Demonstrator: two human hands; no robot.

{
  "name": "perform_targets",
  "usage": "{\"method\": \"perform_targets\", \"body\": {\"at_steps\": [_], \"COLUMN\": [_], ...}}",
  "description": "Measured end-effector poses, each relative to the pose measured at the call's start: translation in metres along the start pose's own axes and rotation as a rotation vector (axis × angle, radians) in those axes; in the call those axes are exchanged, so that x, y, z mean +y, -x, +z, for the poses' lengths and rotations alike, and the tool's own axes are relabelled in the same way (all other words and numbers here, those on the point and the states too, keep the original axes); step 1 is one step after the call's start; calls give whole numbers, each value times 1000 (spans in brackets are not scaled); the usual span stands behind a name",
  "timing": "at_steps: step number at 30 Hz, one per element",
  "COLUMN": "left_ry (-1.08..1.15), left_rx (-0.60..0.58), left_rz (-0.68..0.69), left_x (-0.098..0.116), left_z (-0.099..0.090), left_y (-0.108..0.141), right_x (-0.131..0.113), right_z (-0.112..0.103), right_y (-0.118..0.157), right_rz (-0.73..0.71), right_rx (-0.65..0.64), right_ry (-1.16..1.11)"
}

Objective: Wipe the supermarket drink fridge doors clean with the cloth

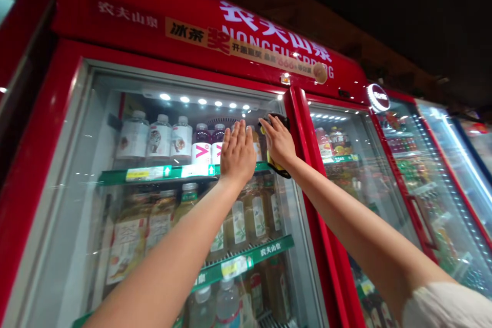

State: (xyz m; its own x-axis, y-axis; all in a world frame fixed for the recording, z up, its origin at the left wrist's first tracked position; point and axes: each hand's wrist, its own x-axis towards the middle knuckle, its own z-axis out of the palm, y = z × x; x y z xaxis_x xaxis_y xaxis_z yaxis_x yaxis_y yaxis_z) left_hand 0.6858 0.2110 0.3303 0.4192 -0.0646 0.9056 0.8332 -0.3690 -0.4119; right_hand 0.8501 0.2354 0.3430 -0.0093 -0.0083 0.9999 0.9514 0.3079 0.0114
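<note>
My left hand (238,152) lies flat on the glass door (154,84) of a red drinks fridge, its fingers stretched upward and nothing in it. To its right, near the upper corner of the same pane, my right hand (280,141) presses a dark and yellow cloth (283,168) against the glass. Part of the cloth shows above and below that hand; the rest is hidden under the palm. Behind the glass, white-labelled bottles (159,136) and purple-capped bottles (202,147) stand on the top shelf.
A red door frame (307,164) runs down just right of the cloth. Beyond it are a second glass door (369,164) and more lit fridges. A red handle (423,223) sticks out at the right. Above is the red sign panel (134,0).
</note>
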Motion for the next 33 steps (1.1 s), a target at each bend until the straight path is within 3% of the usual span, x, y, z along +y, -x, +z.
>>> {"method": "perform_targets", "body": {"at_steps": [4, 8, 13, 18, 21, 26, 33], "left_ry": [-4, 12, 15, 16, -1, -29, 9], "left_rx": [12, 16, 23, 45, 30, -32, -90], "left_rz": [43, 35, 34, 58, 86, 186, 246], "left_x": [-3, -3, -2, -5, -4, 1, 3], "left_z": [4, 4, 5, 8, 6, 2, 1], "left_y": [3, 4, 3, 5, 6, 5, 3], "right_x": [21, 9, -13, 16, 28, 24, 9], "right_z": [-2, 1, 9, 10, 12, 15, 11], "right_y": [-34, -26, -20, -68, -81, -58, 17], "right_rz": [58, 231, 99, 184, 228, 309, 365], "right_rx": [25, 39, 27, 77, 107, 166, 153], "right_ry": [-7, 51, 15, -21, -29, 4, 49]}}
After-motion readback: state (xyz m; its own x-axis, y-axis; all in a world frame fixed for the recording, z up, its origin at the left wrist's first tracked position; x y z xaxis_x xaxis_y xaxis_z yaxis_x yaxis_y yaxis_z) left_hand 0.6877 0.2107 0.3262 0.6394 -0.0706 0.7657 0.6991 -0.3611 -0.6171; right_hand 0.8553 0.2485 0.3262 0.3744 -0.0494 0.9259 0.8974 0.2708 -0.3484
